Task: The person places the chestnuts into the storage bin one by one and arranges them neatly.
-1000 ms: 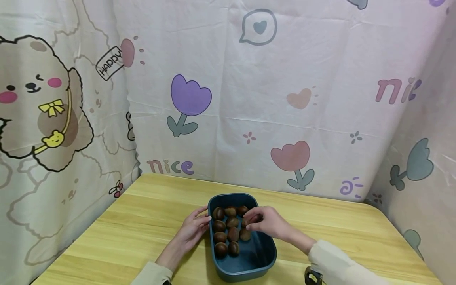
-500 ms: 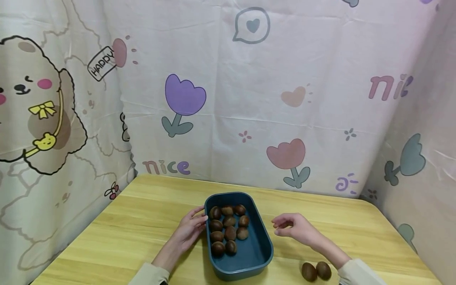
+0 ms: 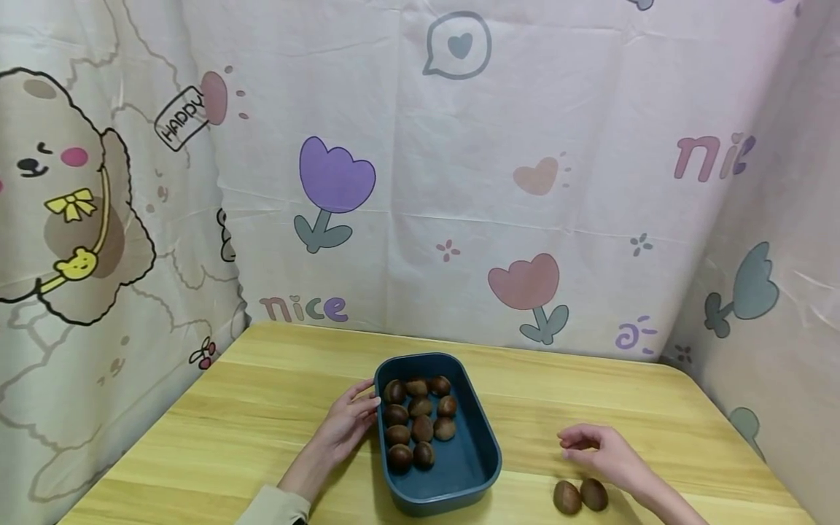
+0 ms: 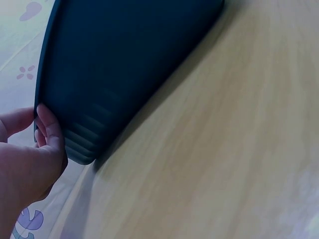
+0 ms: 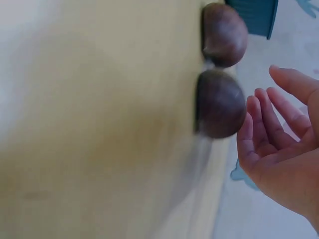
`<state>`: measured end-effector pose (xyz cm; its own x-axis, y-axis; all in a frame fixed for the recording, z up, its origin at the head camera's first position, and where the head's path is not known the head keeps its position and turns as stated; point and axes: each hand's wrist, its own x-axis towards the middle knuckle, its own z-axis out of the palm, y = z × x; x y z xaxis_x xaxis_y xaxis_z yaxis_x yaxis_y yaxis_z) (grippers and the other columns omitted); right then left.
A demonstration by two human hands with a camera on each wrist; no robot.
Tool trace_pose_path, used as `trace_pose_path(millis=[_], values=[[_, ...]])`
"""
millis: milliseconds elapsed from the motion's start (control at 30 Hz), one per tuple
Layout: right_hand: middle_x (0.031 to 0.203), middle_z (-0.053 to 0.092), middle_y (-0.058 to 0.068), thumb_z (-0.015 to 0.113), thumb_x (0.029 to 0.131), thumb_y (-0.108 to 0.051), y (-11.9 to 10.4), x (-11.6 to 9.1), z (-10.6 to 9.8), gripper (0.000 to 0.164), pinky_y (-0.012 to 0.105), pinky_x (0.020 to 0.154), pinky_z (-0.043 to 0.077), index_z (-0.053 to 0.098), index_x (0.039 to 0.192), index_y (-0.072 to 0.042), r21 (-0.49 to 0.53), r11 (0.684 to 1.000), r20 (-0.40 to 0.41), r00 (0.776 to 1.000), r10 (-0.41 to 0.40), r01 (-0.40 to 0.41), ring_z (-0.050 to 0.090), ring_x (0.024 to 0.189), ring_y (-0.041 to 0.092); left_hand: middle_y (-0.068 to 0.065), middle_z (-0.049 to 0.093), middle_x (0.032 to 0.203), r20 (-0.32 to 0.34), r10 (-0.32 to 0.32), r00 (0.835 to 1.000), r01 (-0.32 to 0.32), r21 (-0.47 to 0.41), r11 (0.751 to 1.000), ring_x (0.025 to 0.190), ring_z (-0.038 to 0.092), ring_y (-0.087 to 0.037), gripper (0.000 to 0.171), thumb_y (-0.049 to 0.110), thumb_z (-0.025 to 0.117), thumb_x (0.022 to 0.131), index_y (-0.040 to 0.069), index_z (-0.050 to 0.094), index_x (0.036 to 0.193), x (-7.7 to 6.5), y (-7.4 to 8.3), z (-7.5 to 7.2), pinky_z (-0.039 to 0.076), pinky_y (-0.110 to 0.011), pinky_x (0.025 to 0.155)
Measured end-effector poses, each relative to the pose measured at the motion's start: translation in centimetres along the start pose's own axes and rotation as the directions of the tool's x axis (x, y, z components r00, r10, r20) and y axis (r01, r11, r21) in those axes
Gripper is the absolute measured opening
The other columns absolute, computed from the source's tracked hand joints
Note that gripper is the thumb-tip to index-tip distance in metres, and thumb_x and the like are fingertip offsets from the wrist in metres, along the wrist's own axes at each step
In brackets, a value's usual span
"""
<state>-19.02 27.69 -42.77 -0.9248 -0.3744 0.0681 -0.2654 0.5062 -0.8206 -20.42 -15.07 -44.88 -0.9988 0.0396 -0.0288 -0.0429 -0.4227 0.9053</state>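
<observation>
A dark blue rectangular box [image 3: 459, 467] stands on the table, with rows of brown chestnuts [image 3: 420, 407] inside its left and far parts. My left hand [image 3: 345, 429] holds the box's left side at the rim; the left wrist view shows its thumb and fingers [image 4: 50, 122] at the wall's edge. Two loose chestnuts [image 3: 567, 497] lie side by side on the table to the right of the box. Just above and beyond them is my right hand [image 3: 607, 453], holding nothing. In the right wrist view its loosely bent fingers come close beside the nearer chestnut [image 5: 221, 103].
The light wood table [image 3: 282, 364] carries the box near its middle. A printed cloth [image 3: 446, 146] with tulips and a bear hangs behind the table and along both sides.
My right hand has gone from inside the box, where a chestnut now lies at the right of the rows, out over the rim to the two loose chestnuts. My left hand has stayed at the box.
</observation>
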Motion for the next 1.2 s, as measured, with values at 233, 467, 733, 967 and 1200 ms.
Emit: trace_pose_path(millis=[233,467,733,967,1200], values=[[0.101,0.067,0.016,0.066,0.090,-0.009,1.8,-1.7,-0.8,0.031,0.022,0.074,0.049,0.061,0.110,0.014,0.035,0.999,0.087,0.996,0.035,-0.038,0.061,0.085,0.004,-0.010,0.056,0.103,0.002,-0.002,1.000,0.002,-0.007,1.000,0.085,0.055,-0.015,0.047,-0.006,0.050,0.094,-0.009,0.033,0.137,0.0,0.0,0.1,0.047,-0.026,0.077],[0.109,0.064,0.019,0.064,0.092,-0.011,2.6,-2.8,-1.7,0.036,0.022,0.075,0.049,0.058,0.115,0.016,0.066,0.994,0.158,0.984,0.077,-0.089,0.060,0.090,0.003,-0.010,0.055,0.104,0.002,-0.008,1.000,0.008,-0.007,1.000,0.086,0.056,-0.015,0.047,-0.006,0.050,0.094,-0.009,0.032,0.138,0.0,0.0,0.2,0.048,-0.026,0.078],[0.114,0.061,0.019,0.063,0.091,-0.007,3.4,-3.8,-2.3,0.044,0.022,0.075,0.048,0.049,0.122,0.022,0.142,0.984,0.267,0.961,0.065,-0.106,0.057,0.090,0.007,-0.011,0.055,0.105,-0.008,-0.015,1.000,0.015,-0.001,1.000,0.088,0.054,-0.015,0.048,-0.005,0.051,0.095,-0.008,0.032,0.139,0.1,0.1,0.0,0.047,-0.027,0.079],[0.113,0.060,0.024,0.072,0.085,-0.006,3.6,-4.1,-1.7,0.047,0.020,0.075,0.046,0.051,0.118,0.021,0.085,0.994,0.230,0.972,0.050,-0.072,0.054,0.091,-0.002,-0.011,0.055,0.105,-0.005,-0.018,1.000,0.018,-0.001,1.000,0.087,0.054,-0.014,0.048,-0.005,0.051,0.095,-0.008,0.032,0.139,0.0,0.2,0.0,0.047,-0.026,0.079],[0.104,0.063,0.014,0.080,0.078,-0.014,3.2,-4.2,-1.0,0.048,0.023,0.071,0.047,0.059,0.112,0.014,-0.052,0.997,0.135,0.989,0.066,-0.060,0.054,0.084,-0.001,-0.011,0.054,0.105,-0.011,-0.016,1.000,0.016,0.003,1.000,0.086,0.054,-0.014,0.047,-0.005,0.050,0.095,-0.008,0.032,0.138,-0.1,0.1,0.1,0.047,-0.026,0.079]])
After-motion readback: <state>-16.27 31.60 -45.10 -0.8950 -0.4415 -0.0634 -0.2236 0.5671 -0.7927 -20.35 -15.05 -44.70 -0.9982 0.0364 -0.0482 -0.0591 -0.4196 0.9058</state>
